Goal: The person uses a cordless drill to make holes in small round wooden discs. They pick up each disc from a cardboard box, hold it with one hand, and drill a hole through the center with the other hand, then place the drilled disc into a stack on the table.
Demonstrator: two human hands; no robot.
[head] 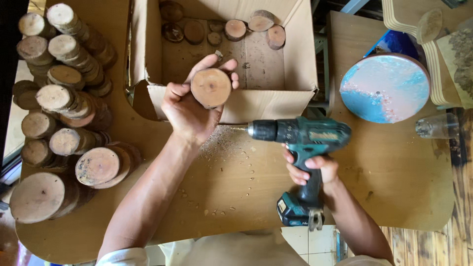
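Now left hand [189, 111] grips round bark-edged wood slice [211, 87]; right hand [310, 170] teal drill [300, 135].

Left hand [189, 106] raised palm-up, fingers curled in a grip, forearm bare and angled up from the lower left. Right hand [311, 170] held lower, fingers wrapped shut in a fist-like grip, its forearm reaching in from the lower right.

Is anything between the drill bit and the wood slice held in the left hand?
Partly. The wood slice sits in the left hand, and the drill in the right hand points its bit at that hand's wrist, below the slice. Otherwise only open air above the sawdust-strewn table.
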